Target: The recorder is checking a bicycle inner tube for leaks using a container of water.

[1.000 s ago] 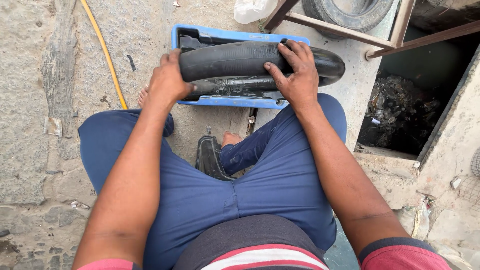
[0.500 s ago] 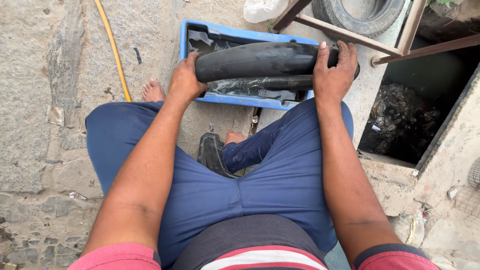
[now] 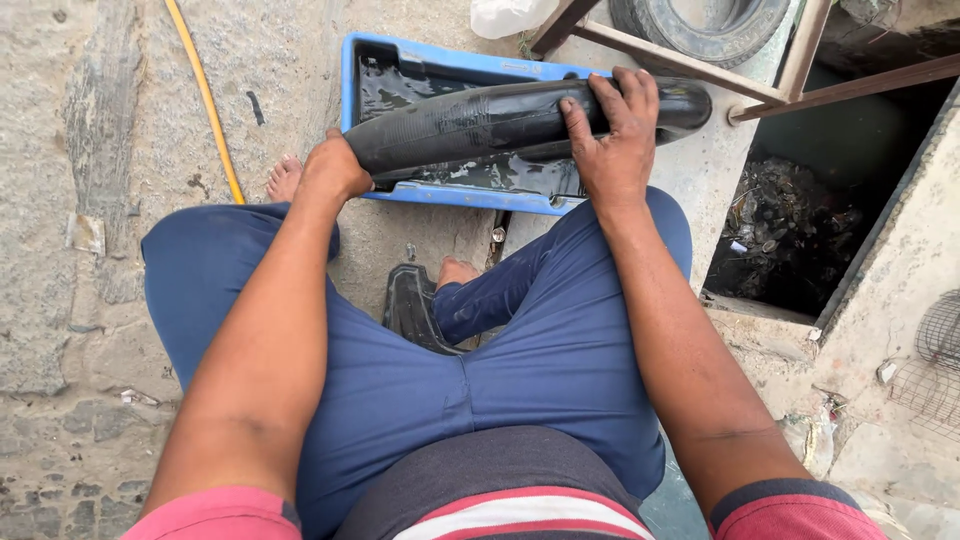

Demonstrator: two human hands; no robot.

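The fingers of the left hand (image 3: 335,168) are hidden behind the end of the black inner tube (image 3: 520,115) they are curled around, and the stretch of tube under the right hand (image 3: 612,140) is covered by its palm. The blue tub (image 3: 450,197) is masked along its middle by the tube, and the depth of the water in it cannot be told. The tyre (image 3: 700,25), the white bag (image 3: 510,15) and the yellow hose (image 3: 205,95) are cut off by the upper edge, and the contents of the dark pit (image 3: 790,235) cannot be made out.
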